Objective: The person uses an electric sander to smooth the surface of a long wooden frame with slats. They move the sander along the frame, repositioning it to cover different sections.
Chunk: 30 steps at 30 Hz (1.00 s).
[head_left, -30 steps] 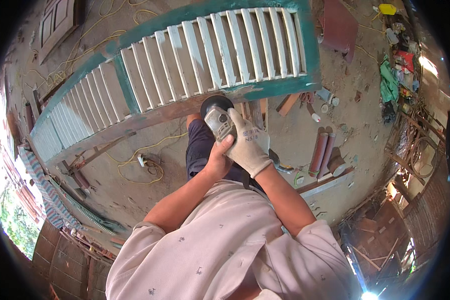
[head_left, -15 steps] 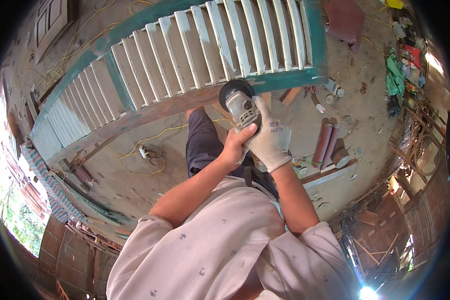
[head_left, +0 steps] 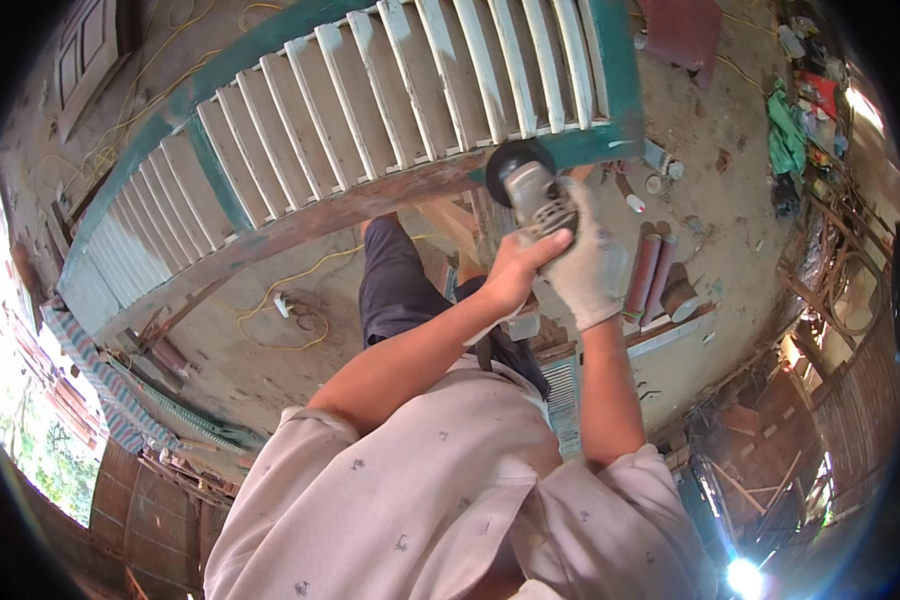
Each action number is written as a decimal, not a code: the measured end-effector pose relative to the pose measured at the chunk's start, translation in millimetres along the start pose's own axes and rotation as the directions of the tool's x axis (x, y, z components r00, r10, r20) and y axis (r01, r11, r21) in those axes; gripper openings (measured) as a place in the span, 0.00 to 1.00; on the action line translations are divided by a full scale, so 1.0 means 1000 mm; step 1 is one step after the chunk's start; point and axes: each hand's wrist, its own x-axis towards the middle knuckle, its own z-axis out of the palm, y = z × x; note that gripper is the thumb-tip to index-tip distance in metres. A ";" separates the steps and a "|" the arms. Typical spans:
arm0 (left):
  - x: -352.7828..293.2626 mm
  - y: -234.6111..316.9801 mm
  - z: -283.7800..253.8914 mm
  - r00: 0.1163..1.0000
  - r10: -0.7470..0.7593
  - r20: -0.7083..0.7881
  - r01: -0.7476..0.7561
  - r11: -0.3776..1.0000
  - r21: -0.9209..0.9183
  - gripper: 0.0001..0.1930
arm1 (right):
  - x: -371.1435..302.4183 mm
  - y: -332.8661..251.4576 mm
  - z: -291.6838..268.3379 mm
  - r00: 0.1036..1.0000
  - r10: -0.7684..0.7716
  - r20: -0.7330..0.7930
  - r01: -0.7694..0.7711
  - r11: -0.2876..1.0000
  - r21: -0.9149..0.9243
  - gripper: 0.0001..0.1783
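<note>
Both my hands are closed on the tool. The bare fingers of my left hand (head_left: 516,272) wrap the rear of a grey-bodied handheld grinder with a round black disc (head_left: 532,190), thumb along its top; my right hand (head_left: 582,265), in an off-white knitted glove, grips its right side. Disc sits just ahead of my fingers, at the near rail of a long louvred shutter with green frame and white slats (head_left: 376,90). Contact: cannot tell. Rail left of disc: mostly brown, bare-looking; right of it: green. Two reddish-brown cylinders (head_left: 643,275) lie right of my fingers; yellow cord (head_left: 322,262) runs left of them, on the floor.
</note>
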 end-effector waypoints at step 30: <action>-0.017 -0.004 -0.011 0.996 -0.004 -0.086 0.005 1.000 0.004 0.30 | -0.012 -0.004 0.010 1.000 0.009 0.004 -0.010 1.000 0.019 0.46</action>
